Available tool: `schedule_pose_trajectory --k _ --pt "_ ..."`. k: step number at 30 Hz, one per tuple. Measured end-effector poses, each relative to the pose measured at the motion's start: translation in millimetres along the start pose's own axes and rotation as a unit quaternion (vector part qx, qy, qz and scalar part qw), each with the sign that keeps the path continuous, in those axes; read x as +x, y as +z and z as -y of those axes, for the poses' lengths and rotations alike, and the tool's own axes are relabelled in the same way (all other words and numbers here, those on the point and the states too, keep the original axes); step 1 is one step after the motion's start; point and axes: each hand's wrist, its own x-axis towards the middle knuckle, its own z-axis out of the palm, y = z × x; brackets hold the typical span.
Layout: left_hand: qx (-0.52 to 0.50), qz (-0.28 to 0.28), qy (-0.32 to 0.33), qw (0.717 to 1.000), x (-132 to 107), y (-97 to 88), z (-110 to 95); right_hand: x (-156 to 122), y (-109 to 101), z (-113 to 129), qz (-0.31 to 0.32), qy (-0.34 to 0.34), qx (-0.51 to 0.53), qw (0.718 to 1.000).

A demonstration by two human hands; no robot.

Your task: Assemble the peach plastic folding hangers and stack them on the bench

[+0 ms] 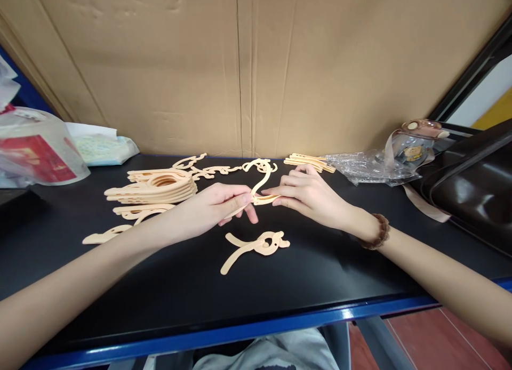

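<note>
Both my hands meet above the middle of the black table (168,290). My left hand (214,207) pinches one end of a thin peach-coloured hanger piece (261,187) with a hook on top. My right hand (308,195) grips the other end of the same piece with closed fingers. Just in front of my hands lies a loose hanger part (256,247) flat on the table. A stack of finished peach hangers (158,187) sits to the left of my left hand.
More loose peach parts (212,170) lie at the back near the cardboard wall (248,66). A small bundle of peach strips (310,162) is beside crumpled clear plastic (368,167). A dark bag (476,188) stands right, plastic bags (36,151) left.
</note>
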Motion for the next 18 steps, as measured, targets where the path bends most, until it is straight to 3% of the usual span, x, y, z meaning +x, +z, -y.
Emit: schedule_pose_trajectory --k 18 --pt "-0.032 0.015 -0.023 0.999 3.3 4.5 4.2 -1.4 -2.6 -5.6 0.024 -0.023 0.035 0.999"
